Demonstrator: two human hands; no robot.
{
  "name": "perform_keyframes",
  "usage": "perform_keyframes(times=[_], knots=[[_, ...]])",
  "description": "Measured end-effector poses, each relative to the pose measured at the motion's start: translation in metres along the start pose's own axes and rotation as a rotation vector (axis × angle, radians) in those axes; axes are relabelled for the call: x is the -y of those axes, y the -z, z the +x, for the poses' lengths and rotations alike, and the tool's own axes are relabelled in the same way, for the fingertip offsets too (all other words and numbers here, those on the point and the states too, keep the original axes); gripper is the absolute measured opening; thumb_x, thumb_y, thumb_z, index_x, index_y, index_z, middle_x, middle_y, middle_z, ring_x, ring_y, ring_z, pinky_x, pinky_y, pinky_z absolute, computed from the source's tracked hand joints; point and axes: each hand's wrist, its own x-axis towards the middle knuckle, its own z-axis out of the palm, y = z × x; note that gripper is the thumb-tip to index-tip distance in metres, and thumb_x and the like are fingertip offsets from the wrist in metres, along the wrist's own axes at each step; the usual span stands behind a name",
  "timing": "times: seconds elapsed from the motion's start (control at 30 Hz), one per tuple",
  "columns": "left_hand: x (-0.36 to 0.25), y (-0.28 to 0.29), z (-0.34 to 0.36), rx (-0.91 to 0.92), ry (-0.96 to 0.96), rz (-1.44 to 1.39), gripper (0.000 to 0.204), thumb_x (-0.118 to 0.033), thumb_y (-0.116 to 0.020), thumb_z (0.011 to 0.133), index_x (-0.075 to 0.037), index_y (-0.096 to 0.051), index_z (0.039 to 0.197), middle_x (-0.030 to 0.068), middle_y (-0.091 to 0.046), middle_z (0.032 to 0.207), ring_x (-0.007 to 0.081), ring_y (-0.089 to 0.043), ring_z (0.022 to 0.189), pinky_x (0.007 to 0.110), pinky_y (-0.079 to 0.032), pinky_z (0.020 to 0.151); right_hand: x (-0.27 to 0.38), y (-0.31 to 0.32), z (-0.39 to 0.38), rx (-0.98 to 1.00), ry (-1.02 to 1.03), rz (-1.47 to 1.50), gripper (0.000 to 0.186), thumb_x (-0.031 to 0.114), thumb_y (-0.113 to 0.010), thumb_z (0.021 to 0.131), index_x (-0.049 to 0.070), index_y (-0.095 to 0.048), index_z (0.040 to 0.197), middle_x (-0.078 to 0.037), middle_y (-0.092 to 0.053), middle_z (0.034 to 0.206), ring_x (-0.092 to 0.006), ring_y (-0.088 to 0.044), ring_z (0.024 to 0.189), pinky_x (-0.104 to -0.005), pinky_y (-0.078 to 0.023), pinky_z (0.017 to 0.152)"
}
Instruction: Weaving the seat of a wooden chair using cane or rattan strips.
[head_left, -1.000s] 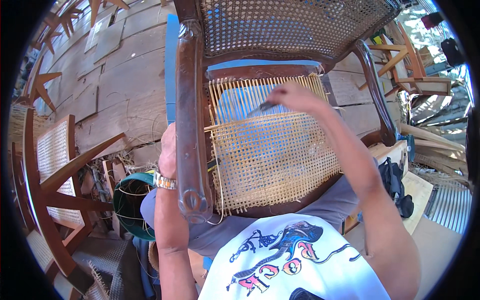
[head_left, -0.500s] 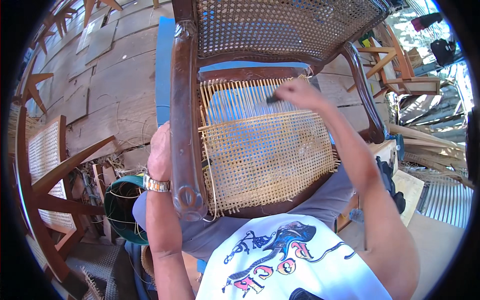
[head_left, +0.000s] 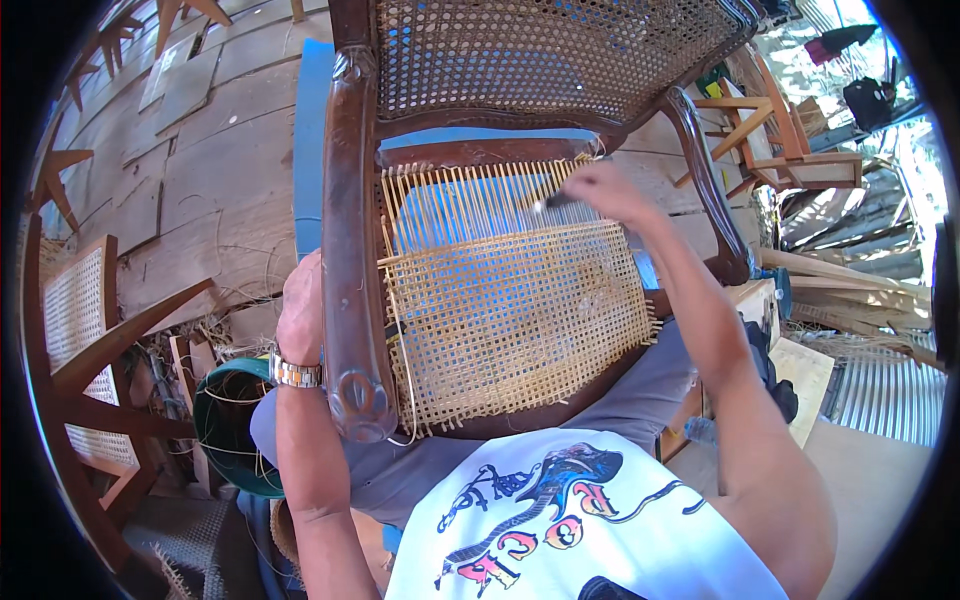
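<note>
A dark brown wooden armchair (head_left: 349,250) lies across my lap, its seat covered partly by woven cane (head_left: 520,320). On the seat's far part, parallel cane strands (head_left: 465,205) run lengthwise with open gaps between them. My right hand (head_left: 607,192) is closed around a small dark-handled tool (head_left: 550,202) with a pale, shiny end, held over these strands. What kind of tool it is, I cannot make out. My left hand (head_left: 302,308) lies against the outer side of the chair's left arm, its fingers hidden behind the wood. A loose cane strand (head_left: 400,370) runs along the seat's left edge.
The chair's cane back (head_left: 560,65) rises at the far side. To the left stand a green bucket (head_left: 240,425) with strands in it and another wooden chair frame with a cane panel (head_left: 75,310). Wooden frames (head_left: 790,150) stand far right. A blue sheet (head_left: 312,150) lies under the chair.
The chair and both hands appear shifted slightly left in the view. The tool in my right hand has turned, and its shiny end now shows. The left hand stays at the chair's arm.
</note>
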Motion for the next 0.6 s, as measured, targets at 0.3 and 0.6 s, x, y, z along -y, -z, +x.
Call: perform_keyframes(times=[0.3, 0.6], knots=[[0.0, -0.011, 0.0, 0.003, 0.278, -0.262, 0.041, -0.015, -0.087, 0.088, -0.004, -0.071, 0.124, 0.0019, -0.072, 0.106, 0.0097, -0.064, 0.091, 0.029, -0.052, 0.08, 0.028, -0.004, -0.006, -0.12, 0.048, 0.085, 0.029, 0.028, -0.066, 0.098, 0.003, -0.079, 0.103, -0.009, -0.074, 0.083, -0.0173, -0.069, 0.078, -0.0359, -0.054, 0.074], [0.022, -0.019, -0.006, -0.015, 0.16, -0.172, 0.042, -0.013, -0.085, 0.091, -0.003, -0.069, 0.129, 0.0066, -0.073, 0.113, 0.0144, -0.067, 0.099, 0.032, -0.055, 0.084, 0.049, -0.023, -0.005, -0.149, 0.05, 0.231, 0.03, 0.031, -0.063, 0.1, 0.005, -0.078, 0.106, -0.015, -0.073, 0.089, -0.0205, -0.07, 0.082, -0.0377, -0.054, 0.077]])
